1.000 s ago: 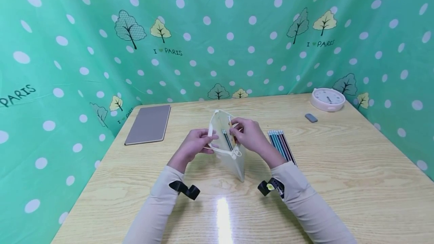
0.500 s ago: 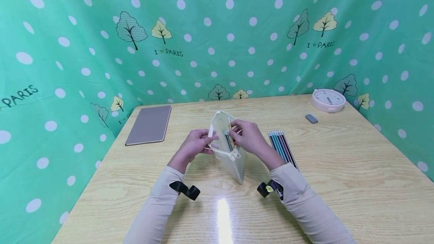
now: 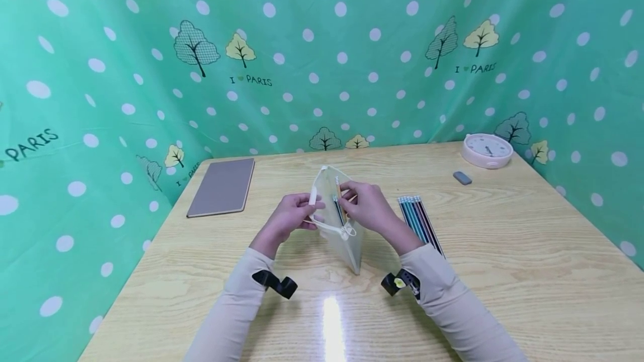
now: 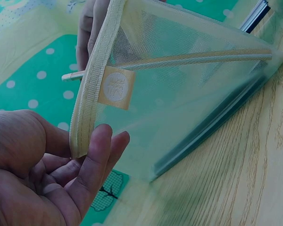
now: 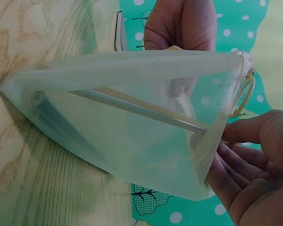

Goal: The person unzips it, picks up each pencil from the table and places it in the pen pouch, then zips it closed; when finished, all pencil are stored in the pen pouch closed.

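Note:
A cream mesh zip pencil pouch [image 3: 347, 250] stands tilted on the table with its mouth open. My left hand [image 3: 289, 214] pinches the near-left rim, beside a small tan label [image 4: 116, 88]. At the mouth, my right hand [image 3: 369, 205] holds a yellow pencil [image 3: 337, 184] near its eraser end. Most of that pencil shows through the mesh inside, and its end pokes past the zip. Dark pencils [image 4: 212, 122] lie along the pouch's lower side. The right fingertips are partly hidden by the rim.
Several striped pencils [image 3: 416, 217] lie in a row beside my right forearm. A grey notebook [image 3: 221, 186] rests at the back left. At the back right are a grey eraser [image 3: 462, 177] and a round pink clock [image 3: 487, 151]. A green dotted curtain hangs behind the table.
The yellow pencil's top has shifted slightly left and stands lower relative to the pouch mouth. The right hand has moved slightly with it; the left hand keeps its grip on the rim.

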{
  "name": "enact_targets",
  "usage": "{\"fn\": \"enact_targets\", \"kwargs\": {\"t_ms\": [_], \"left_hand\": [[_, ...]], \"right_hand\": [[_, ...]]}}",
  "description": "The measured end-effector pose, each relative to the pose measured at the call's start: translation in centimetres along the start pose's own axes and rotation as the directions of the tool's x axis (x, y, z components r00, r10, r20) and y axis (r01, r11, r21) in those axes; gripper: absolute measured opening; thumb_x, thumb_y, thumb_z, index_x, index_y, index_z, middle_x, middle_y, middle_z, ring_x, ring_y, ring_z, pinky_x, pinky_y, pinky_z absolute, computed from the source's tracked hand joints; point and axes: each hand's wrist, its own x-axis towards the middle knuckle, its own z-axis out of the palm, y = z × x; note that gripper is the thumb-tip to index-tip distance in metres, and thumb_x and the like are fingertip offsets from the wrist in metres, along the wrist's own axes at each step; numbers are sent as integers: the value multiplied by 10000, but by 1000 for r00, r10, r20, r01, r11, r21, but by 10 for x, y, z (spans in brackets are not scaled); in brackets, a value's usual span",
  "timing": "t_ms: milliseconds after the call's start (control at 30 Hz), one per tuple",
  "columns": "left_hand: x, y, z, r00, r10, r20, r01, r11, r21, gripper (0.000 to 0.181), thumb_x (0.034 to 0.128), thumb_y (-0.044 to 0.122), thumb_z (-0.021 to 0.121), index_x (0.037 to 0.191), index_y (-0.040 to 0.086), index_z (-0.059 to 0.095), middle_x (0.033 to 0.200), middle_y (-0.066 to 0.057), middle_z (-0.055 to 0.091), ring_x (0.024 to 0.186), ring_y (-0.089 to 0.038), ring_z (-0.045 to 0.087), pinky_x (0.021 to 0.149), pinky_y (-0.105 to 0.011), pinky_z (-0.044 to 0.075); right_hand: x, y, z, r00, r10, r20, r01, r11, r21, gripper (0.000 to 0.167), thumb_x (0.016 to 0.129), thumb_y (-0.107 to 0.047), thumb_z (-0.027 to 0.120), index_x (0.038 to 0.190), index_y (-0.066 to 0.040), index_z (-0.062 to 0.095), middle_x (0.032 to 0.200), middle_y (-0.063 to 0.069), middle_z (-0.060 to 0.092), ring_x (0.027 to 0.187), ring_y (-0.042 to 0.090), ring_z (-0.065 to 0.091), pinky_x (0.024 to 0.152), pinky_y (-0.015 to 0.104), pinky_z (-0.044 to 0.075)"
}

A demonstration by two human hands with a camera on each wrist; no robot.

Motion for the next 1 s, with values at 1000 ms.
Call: {"fn": "enact_targets", "kwargs": {"t_ms": [1000], "left_hand": [[1, -3, -2, 1000, 19, 12, -19, 1000, 20, 393, 1066, 35, 507, 1428, -119, 512, 1342, -298, 631, 794, -110, 723, 685, -224, 618]], "right_hand": [[-3, -2, 0, 999, -39, -18, 39, 999, -13, 298, 967, -63, 687, 1242, 53, 686, 971, 165, 766, 789, 235, 749, 641, 280, 640]]}}
